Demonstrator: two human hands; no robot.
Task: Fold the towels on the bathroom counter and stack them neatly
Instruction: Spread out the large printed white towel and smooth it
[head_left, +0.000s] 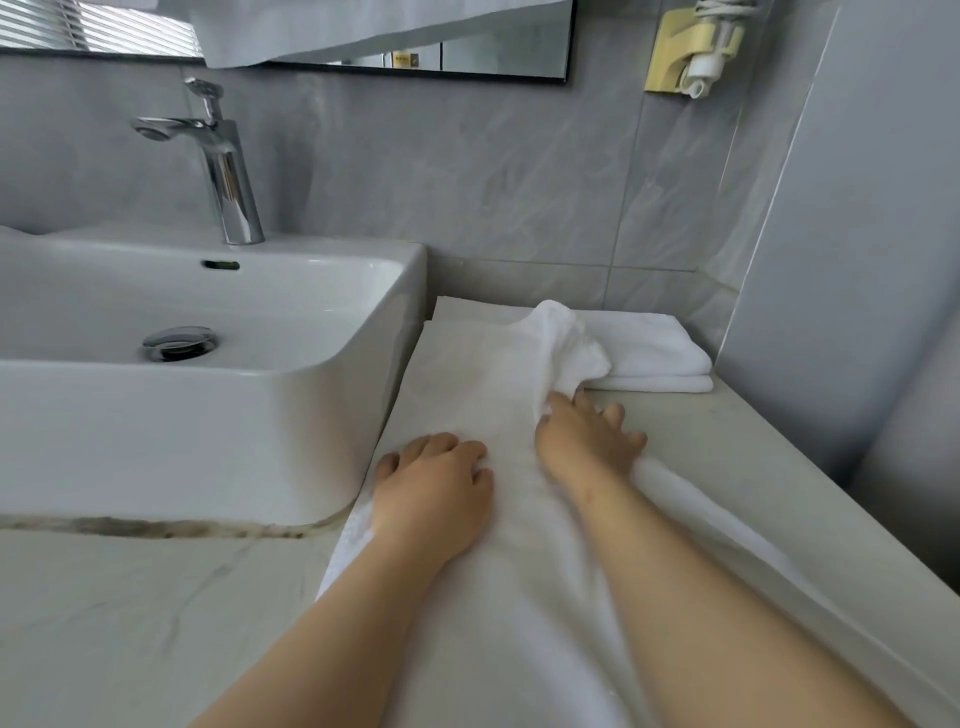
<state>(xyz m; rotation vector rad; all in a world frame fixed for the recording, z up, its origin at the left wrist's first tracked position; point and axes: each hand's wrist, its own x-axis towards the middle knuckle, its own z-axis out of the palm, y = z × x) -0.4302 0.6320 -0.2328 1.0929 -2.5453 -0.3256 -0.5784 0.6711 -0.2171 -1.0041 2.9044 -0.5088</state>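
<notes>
- Two white towels in view: one long towel (483, 467) spread lengthwise on the tabletop (727, 467) just right of the sink (208, 415); one folded towel (649, 353) at the far right corner, against the wall.
- Left hand (434, 478): open, palm down, fingers spread, pressing flat on the near-middle of the long towel. It grips nothing.
- Right hand (587, 441): resting on the towel's right edge, fingers loosely curled at the cloth. A bunched fold rises just beyond the fingertips; whether they pinch it or only push it cannot be told.
- Step in hand, by my reading: first fold of the long towel, with the left hand anchoring and the right working the far edge.
- Next move calls for: a sure grip on the raised edge, carrying it across or toward the near end, matching edges, then smoothing flat. The anchor hand must hold so the cloth does not slide toward the sink.
- Stack site: presumably on the folded towel at the corner.
- Hidden or unclear: near end of the towel is cut off by the frame bottom and covered by the forearms; cloth at the right hand is motion-blurred.
</notes>
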